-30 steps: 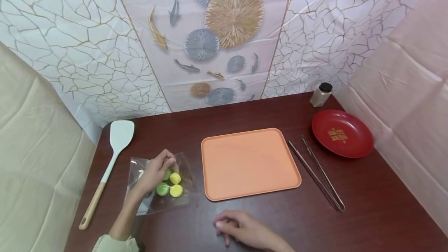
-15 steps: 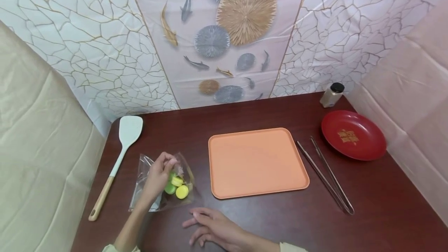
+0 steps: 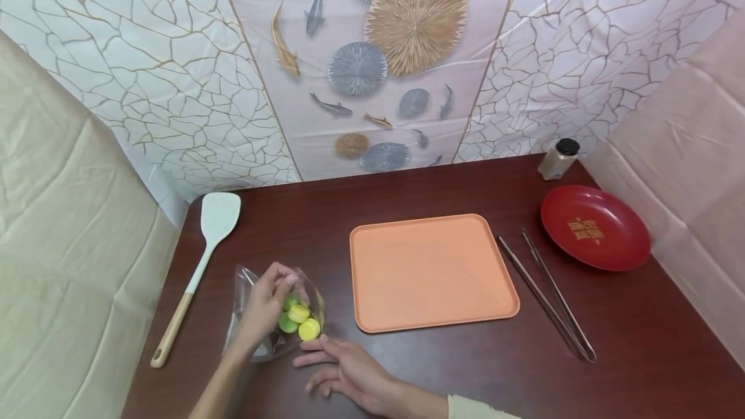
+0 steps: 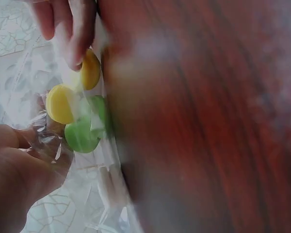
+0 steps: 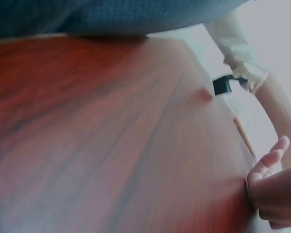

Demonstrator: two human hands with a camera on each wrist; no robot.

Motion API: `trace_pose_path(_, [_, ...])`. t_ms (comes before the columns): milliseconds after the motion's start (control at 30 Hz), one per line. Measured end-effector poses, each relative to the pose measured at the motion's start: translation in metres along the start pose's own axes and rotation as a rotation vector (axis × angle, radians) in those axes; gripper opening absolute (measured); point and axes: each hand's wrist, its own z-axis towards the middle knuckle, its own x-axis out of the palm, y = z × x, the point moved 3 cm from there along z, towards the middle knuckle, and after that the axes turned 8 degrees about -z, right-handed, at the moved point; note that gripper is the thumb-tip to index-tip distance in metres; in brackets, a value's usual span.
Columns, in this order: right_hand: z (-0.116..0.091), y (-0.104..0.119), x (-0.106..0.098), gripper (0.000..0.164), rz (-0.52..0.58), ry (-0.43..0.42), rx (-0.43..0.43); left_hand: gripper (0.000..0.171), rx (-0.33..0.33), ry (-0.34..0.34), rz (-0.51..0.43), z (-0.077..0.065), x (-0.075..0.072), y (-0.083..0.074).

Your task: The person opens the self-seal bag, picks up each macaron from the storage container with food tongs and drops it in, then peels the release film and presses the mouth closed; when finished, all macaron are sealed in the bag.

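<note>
A clear plastic bag [image 3: 237,325] lies on the table at the left, its mouth spread toward the right. Inside are yellow macarons [image 3: 309,330] and green macarons [image 3: 288,322]. My left hand [image 3: 263,308] pinches the bag's upper film between thumb and fingers, raising it over the macarons. Just right of the bag's mouth is my right hand [image 3: 356,370], fingers loosely spread and holding nothing, its fingertips close by the nearest yellow macaron. From the left wrist, that macaron [image 4: 91,69] shows right at the right hand's fingertips [image 4: 77,60].
An orange tray [image 3: 433,273] lies mid-table. Right of it are metal tongs [image 3: 553,302], a red plate [image 3: 628,238] and a black-lidded jar [image 3: 559,160]. A pale spatula [image 3: 204,257] with a wooden handle lies at the far left. Cloth walls surround the table's back and sides.
My right hand has moved left from in front of the tray to the bag's mouth, its fingers spreading. The left hand has lifted the film, and the macarons have shifted closer together.
</note>
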Motion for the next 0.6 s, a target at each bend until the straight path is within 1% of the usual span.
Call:
trace_pose_path(67, [-0.004,0.003,-0.004,0.051,-0.06,-0.014,-0.013,0.017,0.023,-0.003,0.003,-0.005,-0.001,-0.003])
trace_pose_path(133, [-0.011,0.007,-0.009,0.047,-0.163,-0.023,-0.04,0.018,0.054,-0.026,0.034,-0.01,-0.003,-0.005])
trace_pose_path(233, [-0.026,0.016,-0.022,0.04,-0.378,-0.022,-0.132,0.015,0.05,-0.064,0.076,-0.02,-0.005,-0.013])
trace_pose_path(300, [-0.037,0.023,-0.033,0.038,-0.528,-0.004,-0.209,0.016,0.031,-0.066,0.065,-0.026,-0.003,-0.02])
trace_pose_path(367, [-0.05,0.031,-0.043,0.036,-0.65,0.008,-0.259,0.016,0.008,-0.05,0.033,-0.032,0.002,-0.029])
trace_pose_path(433, [-0.064,0.04,-0.05,0.036,-0.782,0.018,-0.3,0.015,0.011,-0.031,0.005,-0.038,0.01,-0.036])
trace_pose_path(467, [-0.071,0.045,-0.054,0.035,-0.853,0.019,-0.334,0.015,0.006,-0.027,-0.016,-0.042,0.014,-0.039])
trace_pose_path(533, [-0.085,0.054,-0.058,0.032,-0.998,0.004,-0.432,0.014,0.016,-0.009,-0.043,-0.048,0.024,-0.044])
trace_pose_path(600, [-0.099,0.064,-0.064,0.031,-1.149,-0.022,-0.561,0.015,0.025,0.014,-0.085,-0.054,0.033,-0.047])
